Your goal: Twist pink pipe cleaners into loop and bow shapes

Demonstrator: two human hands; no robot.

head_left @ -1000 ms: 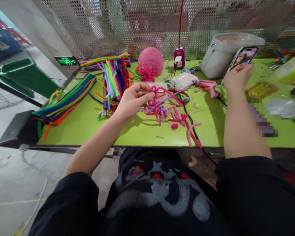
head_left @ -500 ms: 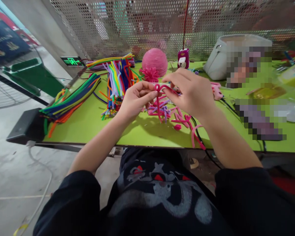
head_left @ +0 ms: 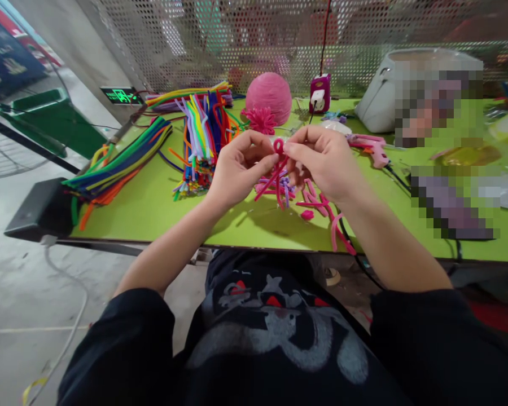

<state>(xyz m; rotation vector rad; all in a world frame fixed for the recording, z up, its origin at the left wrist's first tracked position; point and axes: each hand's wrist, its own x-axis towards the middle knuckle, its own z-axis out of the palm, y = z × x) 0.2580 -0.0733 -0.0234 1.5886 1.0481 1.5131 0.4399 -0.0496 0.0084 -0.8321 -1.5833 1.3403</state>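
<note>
Both hands, left hand (head_left: 241,169) and right hand (head_left: 322,163), pinch 1 pink pipe cleaner (head_left: 275,166) above the green table (head_left: 152,208), fingers closed on its looped top; its long axis slants down-left.

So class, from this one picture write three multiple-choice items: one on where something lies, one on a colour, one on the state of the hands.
1. Where is the pink yarn ball?
A. at the table's far side by the mesh
B. on the floor
C. in the lap

2. What colour is the table?
A. white
B. lime green
C. black

3. What are the two hands doing?
A. lying flat
B. pinching one pink pipe cleaner
C. holding scissors

Answers: 1 A, it sits beside the mesh. 2 B, the bare top is lime green. 3 B, the left hand and right hand meet on the pink pipe cleaner.
</note>
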